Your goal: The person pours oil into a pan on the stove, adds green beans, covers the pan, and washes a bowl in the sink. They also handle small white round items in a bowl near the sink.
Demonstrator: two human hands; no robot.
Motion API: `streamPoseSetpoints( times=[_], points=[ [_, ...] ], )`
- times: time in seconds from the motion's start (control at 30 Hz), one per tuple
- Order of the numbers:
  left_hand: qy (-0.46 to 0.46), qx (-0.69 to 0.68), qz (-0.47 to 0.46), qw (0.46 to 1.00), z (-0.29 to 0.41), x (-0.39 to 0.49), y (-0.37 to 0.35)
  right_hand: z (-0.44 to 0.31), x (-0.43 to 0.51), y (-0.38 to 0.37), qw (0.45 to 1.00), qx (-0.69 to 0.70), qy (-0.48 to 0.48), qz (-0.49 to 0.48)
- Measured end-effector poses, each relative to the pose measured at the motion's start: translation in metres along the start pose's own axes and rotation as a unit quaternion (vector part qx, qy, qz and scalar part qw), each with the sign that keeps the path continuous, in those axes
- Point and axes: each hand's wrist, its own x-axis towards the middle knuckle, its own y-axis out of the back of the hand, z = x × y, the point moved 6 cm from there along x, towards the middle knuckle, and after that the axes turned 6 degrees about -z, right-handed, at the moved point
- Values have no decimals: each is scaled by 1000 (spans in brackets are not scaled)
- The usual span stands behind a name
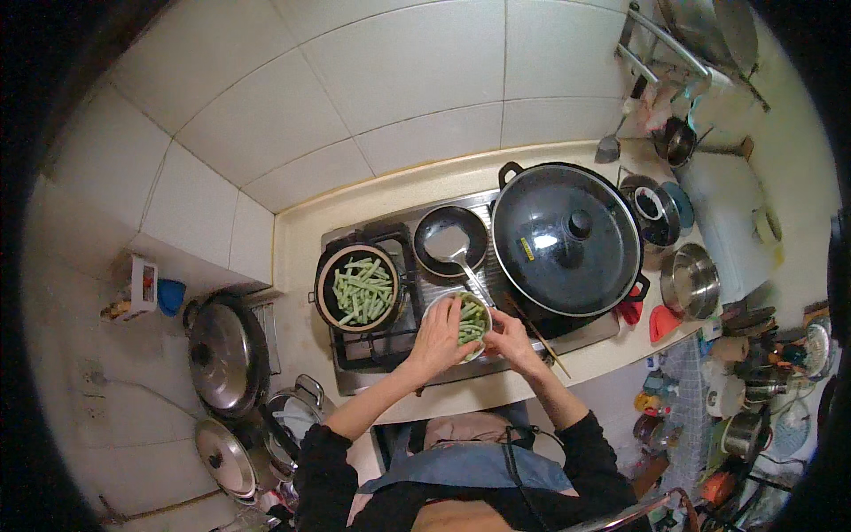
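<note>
A white bowl (430, 304) holding cut green beans (473, 322) is between my hands, over the front of the gas stove. My left hand (440, 336) lies across the bowl's left side, its fingers over the beans. At the right rim, my right hand (510, 340) grips the bowl with thumb and fingers. More cut green beans (363, 290) lie in a dark round pot with a pale rim (324, 290) on the left burner. Behind the bowl, a metal spatula (471, 271) rests in a small black pan (425, 229).
A large black pan under a glass lid (552, 233) covers the stove's right side. Chopsticks (548, 346) lie by the front edge. Steel bowls (690, 280) stand at the right; lidded pots (226, 359) stand at the left. A tiled wall (425, 73) rises behind.
</note>
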Motion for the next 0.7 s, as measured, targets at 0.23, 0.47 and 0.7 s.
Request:
streamPoseSetpoints(
  times=[0.23, 0.47, 0.7],
  points=[
    [76, -15, 12, 997, -8, 3, -16, 10, 2, -8, 999, 9, 27, 18],
    [143, 60, 99, 983, -22, 13, 21, -24, 28, -22, 995, -89, 51, -15],
    [135, 68, 88, 985, -55, 22, 65, -86, 62, -58, 991, -17, 120, -62]
  ],
)
